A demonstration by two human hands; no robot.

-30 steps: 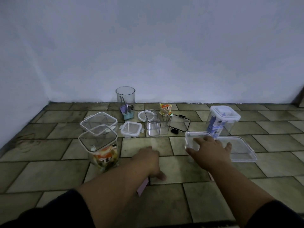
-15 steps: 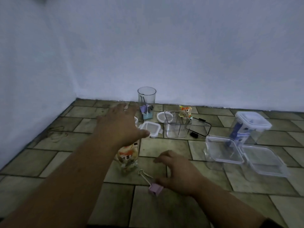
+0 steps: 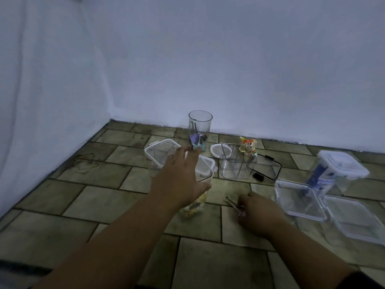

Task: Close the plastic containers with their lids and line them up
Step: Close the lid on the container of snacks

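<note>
My left hand [image 3: 181, 180] hovers with fingers spread over the open tall container of colourful snacks [image 3: 194, 206] and hides most of its mouth. A small white-rimmed square lid [image 3: 206, 164] lies just beyond it. My right hand [image 3: 258, 213] rests on the floor, its fingers closed on a pink binder clip [image 3: 234, 204]. An open square container [image 3: 159, 154] stands at the back left, another clear one [image 3: 237, 165] in the middle. On the right a low container [image 3: 298, 198] lies open beside its flat lid [image 3: 354, 219]. A lidded container [image 3: 341, 170] stands behind them.
A tall round cup [image 3: 200, 128] holding clips stands by the wall, with a round lid [image 3: 216, 151] and a snack packet [image 3: 248, 144] to its right. A black-rimmed lid [image 3: 269, 166] lies behind the middle container. White walls meet at the left; the floor is tiled.
My left hand rose from the floor to above the snack container. My right hand left the low container, moved left and closed on the binder clip. The view swung left.
</note>
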